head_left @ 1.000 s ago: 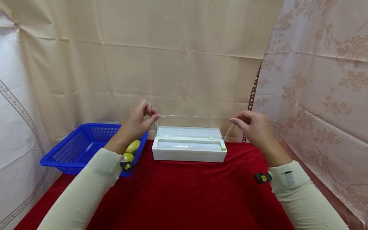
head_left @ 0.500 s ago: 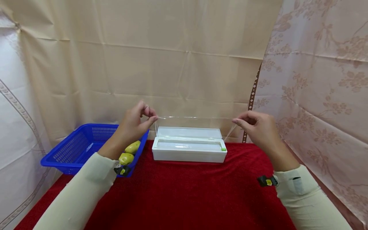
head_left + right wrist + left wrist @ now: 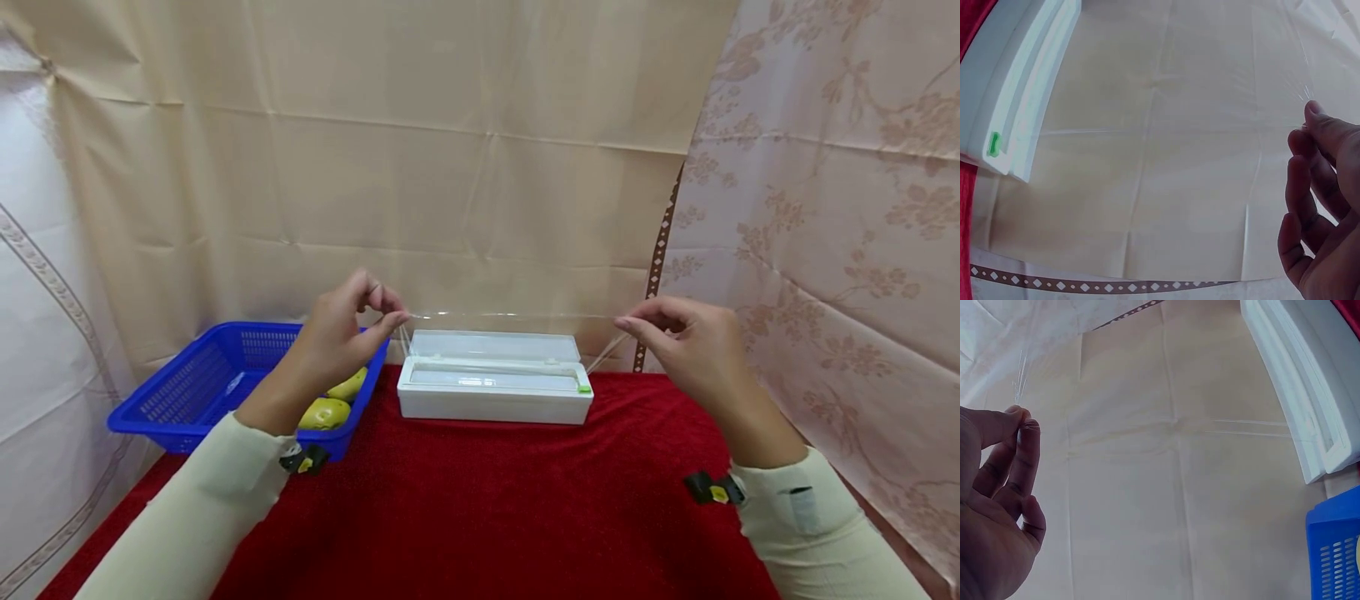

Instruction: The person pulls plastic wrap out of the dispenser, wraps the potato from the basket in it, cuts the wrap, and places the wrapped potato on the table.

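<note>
Clear cling film (image 3: 506,315) stretches between both hands above a white film dispenser box (image 3: 495,406). My left hand (image 3: 341,329) pinches one upper corner between thumb and index finger. At the opposite corner, my right hand (image 3: 693,346) pinches the film the same way. From each pinch, the film's side edge slants down to the box. The box's see-through lid (image 3: 495,344) is tilted up at the back, and a green slider (image 3: 584,389) sits at its right end. In the left wrist view, creases fan out from the pinching left hand (image 3: 1004,487).
A blue plastic basket (image 3: 123,419) stands at the left, partly behind my left forearm. Yellow fruits (image 3: 325,414) lie at its right side. Red cloth (image 3: 480,508) covers the table. A beige curtain (image 3: 450,167) hangs close behind the box.
Both hands have moved slightly down and outward, pulling the cling film a little further from the box. More of the yellow fruit shows. The dispenser box has stayed in place.
</note>
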